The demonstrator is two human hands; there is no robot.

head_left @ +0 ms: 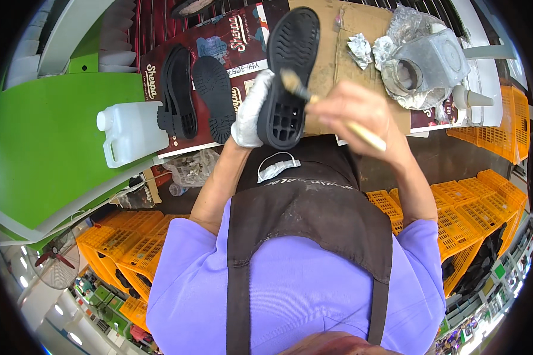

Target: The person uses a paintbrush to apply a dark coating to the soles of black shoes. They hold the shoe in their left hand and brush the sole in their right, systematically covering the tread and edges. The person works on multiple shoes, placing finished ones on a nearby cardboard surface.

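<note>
A black shoe sole [287, 71] is held up by my left hand [253, 112], which wears a white glove and grips the sole's left edge. Square hollows show in its heel end, nearest me. In my bare right hand [355, 115] is a brush [366, 135] with a pale handle. Its bristles touch or hover just over the sole's middle; I cannot tell which. To the left, more black soles lie on the cardboard: a single sole [213, 94] with its treaded face up, and a group of soles [179, 94] set close together.
A white plastic jug [133, 133] stands left, beside a green surface [59, 148]. At the right, a clear cut-open container [438, 62] lies near crumpled wrapping [360, 50] and a nozzle bottle [472, 97]. Orange crates [456, 225] stack on both sides. Brown cardboard [367, 23] covers the worktop.
</note>
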